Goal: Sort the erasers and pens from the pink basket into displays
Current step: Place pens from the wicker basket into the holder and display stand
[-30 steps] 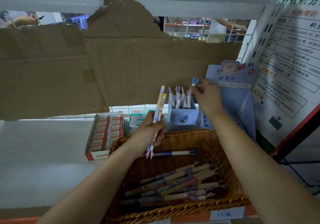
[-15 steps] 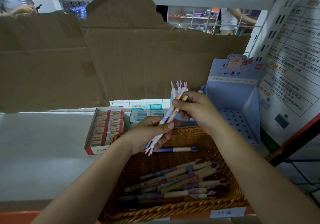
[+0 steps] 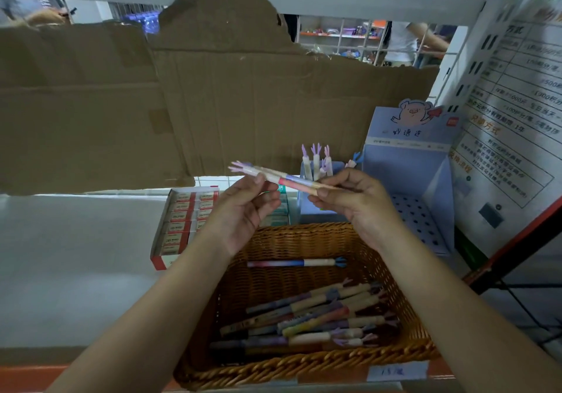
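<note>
My left hand [image 3: 243, 210] and my right hand [image 3: 355, 202] share a pair of pens [image 3: 289, 180], held level above the far rim of the wicker basket [image 3: 304, 366]. The left grip pinches them near the antler-shaped caps, which point left, and the right grip is clamped on the other ends. I judge the step in hand to be parting this pair and standing one in the small blue pen holder [image 3: 314, 210] just beyond my hands, where a few capped pens already stand. To do it well, I would take a single pen in the right hand between thumb and forefinger while the left holds the other firmly, so neither rolls free and drops into the basket. Then I would turn it upright, cap uppermost like its neighbours, and lower it into a free gap without knocking those already standing. The bigger pig display [image 3: 407, 164] to the right shows a perforated base with no pens visible in it. Many loose pens [image 3: 310, 316] lie in the near half of the basket, so I reckon much is left to sort. The red eraser box [image 3: 182, 222] sits on the shelf to the left.
</note>
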